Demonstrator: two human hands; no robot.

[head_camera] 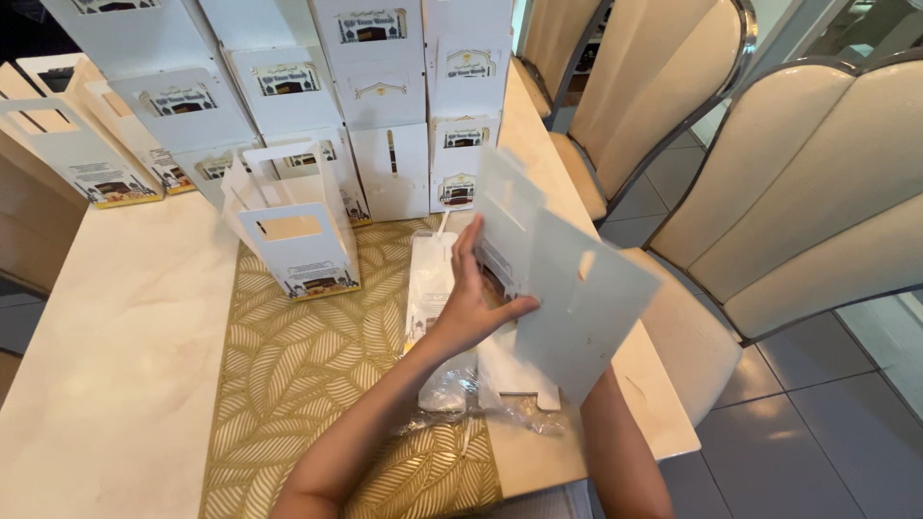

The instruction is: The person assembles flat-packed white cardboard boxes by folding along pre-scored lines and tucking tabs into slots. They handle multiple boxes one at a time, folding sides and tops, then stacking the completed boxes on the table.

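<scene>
My left hand grips the left edge of a flat, unfolded white cardboard box blank, thumb on its near face and fingers pointing up. I hold the blank tilted above the table's right edge. It has a handle cut-out and a printed panel. My right forearm rises beneath the blank, and the hand is hidden behind it. Under the blank lies a stack of more flat white blanks in crumpled clear plastic wrap.
An assembled white carry box with a handle stands on the gold leaf-patterned runner. Several finished boxes crowd the back of the cream table. Cream padded chairs stand close on the right, above a grey tiled floor.
</scene>
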